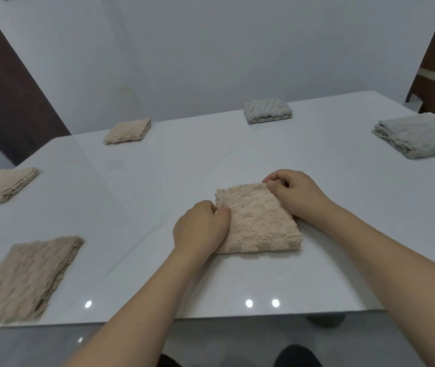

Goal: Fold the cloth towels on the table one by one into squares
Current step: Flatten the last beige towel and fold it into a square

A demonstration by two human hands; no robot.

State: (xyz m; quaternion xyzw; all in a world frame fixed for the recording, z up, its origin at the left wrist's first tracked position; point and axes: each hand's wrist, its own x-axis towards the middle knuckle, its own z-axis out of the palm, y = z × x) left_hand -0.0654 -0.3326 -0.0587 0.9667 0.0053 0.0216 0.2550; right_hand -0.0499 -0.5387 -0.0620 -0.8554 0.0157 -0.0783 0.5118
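Left hand pinches beige towel left edge; right hand pinches far corner, fingers curled.

Soft even light, three glare spots on glossy table, wide-angle edge distortion.

four beige towels, two grey towels

Both hands, left and right, fingers curled.
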